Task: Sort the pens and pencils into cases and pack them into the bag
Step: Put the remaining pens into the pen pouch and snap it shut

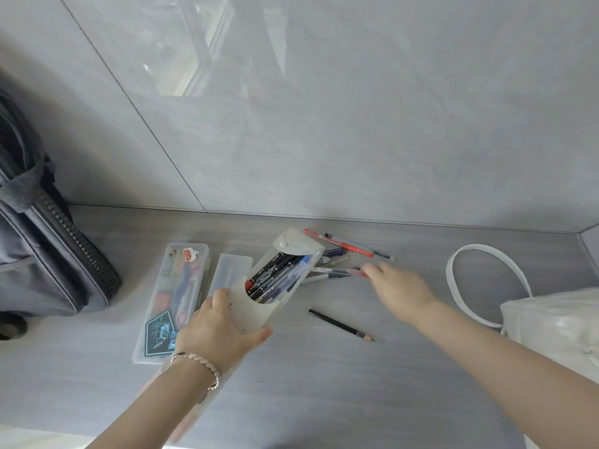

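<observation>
Sorting partway done: the left hand [220,325] grips an open clear case [291,280] half full of pens, the blurred right hand [395,283], grip unclear, reaches the loose pens [337,262], one pencil [340,325] lies on the worktop [324,390], and no case is yet in the grey bag [48,254]

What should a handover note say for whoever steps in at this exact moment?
Left hand: grips the flap case, open and tilted, with dark pens already inside.
Right hand: at the loose pens by the wall, fingertips at a red one; too blurred to tell whether it grips.
Elsewhere: one pencil lies alone on the counter. The sticker case and a clear case lie left of the flap case. Dark bag far left, white bag far right.
Done: some pens cased.
Left: loose pens, pencil, closing the flap case, packing the cases into the bag.
</observation>
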`<state>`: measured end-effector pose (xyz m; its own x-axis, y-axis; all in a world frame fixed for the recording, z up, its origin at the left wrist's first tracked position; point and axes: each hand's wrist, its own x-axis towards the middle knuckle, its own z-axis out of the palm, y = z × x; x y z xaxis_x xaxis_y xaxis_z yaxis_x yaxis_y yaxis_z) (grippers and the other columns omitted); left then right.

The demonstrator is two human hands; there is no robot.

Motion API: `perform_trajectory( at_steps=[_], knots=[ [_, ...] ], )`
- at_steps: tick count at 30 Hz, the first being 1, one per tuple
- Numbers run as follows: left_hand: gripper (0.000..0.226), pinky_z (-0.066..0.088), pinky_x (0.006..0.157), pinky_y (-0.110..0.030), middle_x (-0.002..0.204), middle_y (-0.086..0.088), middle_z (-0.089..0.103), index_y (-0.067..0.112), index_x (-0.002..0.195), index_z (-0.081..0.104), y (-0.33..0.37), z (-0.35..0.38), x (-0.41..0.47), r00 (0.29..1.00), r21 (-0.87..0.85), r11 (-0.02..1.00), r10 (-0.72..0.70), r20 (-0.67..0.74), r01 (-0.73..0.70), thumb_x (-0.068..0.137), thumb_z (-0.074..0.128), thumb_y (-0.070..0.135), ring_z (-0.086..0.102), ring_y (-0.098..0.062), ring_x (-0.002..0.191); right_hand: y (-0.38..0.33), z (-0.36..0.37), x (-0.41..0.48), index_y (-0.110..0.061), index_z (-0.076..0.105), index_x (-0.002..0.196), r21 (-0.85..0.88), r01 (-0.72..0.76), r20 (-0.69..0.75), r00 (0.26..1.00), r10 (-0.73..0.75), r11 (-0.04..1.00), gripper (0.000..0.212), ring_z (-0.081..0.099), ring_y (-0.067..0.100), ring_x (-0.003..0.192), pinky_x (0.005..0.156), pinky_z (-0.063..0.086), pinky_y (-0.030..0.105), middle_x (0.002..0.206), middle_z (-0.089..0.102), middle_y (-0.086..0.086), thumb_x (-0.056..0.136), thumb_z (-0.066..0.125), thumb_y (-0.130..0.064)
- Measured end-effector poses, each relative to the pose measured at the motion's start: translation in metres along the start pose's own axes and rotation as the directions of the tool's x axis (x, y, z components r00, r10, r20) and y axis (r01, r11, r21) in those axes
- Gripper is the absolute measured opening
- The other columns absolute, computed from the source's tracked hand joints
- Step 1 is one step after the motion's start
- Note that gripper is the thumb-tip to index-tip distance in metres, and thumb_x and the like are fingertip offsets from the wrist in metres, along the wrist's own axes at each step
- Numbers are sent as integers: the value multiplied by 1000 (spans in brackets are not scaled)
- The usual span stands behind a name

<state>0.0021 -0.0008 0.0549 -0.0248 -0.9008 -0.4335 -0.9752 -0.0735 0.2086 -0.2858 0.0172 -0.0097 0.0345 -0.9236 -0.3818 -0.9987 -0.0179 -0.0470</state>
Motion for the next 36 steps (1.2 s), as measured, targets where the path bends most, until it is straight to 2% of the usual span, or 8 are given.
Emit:
perform_trajectory(
  at_steps=[6, 11, 15, 22, 26, 31, 33, 36],
  knots=[
    [84, 43, 88, -31, 131, 5, 48, 20, 129, 30, 4, -4, -1, 1000, 7, 1000, 17, 0, -17, 67, 62, 67, 50, -17, 118, 21, -39, -28, -10, 54, 111, 185, 18, -324, 945, 43, 983, 36, 60, 35, 80, 57, 33, 31, 104, 53, 9, 94, 43, -40],
    [86, 42, 88, -28, 132, 9, 45, 26, 133, 25, 18, -7, -11, 987, 108, 981, 160, 8, -160, 67, 57, 71, 49, -12, 118, -11, -62, -33, -17, 62, 89, 40, 199, -461, 873, -158, 979, 38, 46, 23, 45, 37, 21, 20, 74, 50, 5, 86, 32, -40],
    [90, 44, 91, -27, 131, 12, 43, 28, 136, 21, 27, -6, -21, 966, 128, 958, 258, -3, -256, 66, 56, 73, 47, -11, 119, -36, -51, -23, -26, 67, 96, -186, 369, -477, 777, -412, 911, 34, 58, 20, 66, 48, 41, 24, 78, 57, 2, 82, 38, -37],
    [94, 41, 93, -23, 133, 14, 40, 26, 138, 19, 36, -4, -30, 945, 119, 939, 328, -20, -323, 65, 56, 73, 43, -7, 123, -79, -42, -28, -15, 62, 107, 33, 564, -447, 746, -493, 825, 34, 43, 17, 101, 80, 52, 35, 107, 61, 3, 85, 40, -31],
    [91, 42, 92, -24, 134, 15, 41, 26, 136, 22, 33, -5, -30, 962, 45, 962, 272, -22, -271, 65, 60, 71, 44, -7, 123, -79, -41, -34, -9, 49, 123, 382, 588, -500, 780, -375, 713, 35, 40, 17, 122, 108, 28, 21, 125, 49, 7, 90, 40, -16],
    [89, 44, 89, -24, 131, 14, 44, 26, 133, 24, 30, -7, -28, 973, 16, 973, 231, -22, -231, 65, 60, 70, 46, -8, 120, -64, -35, -38, -12, 57, 112, 488, 393, -668, 743, 43, 779, 28, 46, 15, 114, 103, 31, 22, 117, 52, 1, 87, 45, -12],
    [89, 44, 89, -25, 131, 14, 44, 26, 134, 24, 31, -7, -27, 974, 23, 974, 226, -21, -226, 65, 60, 70, 46, -8, 120, -61, -34, -38, -10, 59, 113, 670, 265, -551, 804, 225, 693, 28, 48, 12, 110, 102, 35, 24, 111, 53, -2, 86, 51, -10],
    [90, 44, 89, -25, 131, 14, 43, 26, 135, 23, 34, -6, -27, 975, 35, 974, 222, -17, -222, 65, 59, 71, 46, -9, 121, -61, -33, -39, -10, 64, 107, 752, 210, -443, 863, 243, 625, 27, 51, 10, 99, 95, 39, 19, 104, 54, -4, 82, 56, -12]
  ],
)
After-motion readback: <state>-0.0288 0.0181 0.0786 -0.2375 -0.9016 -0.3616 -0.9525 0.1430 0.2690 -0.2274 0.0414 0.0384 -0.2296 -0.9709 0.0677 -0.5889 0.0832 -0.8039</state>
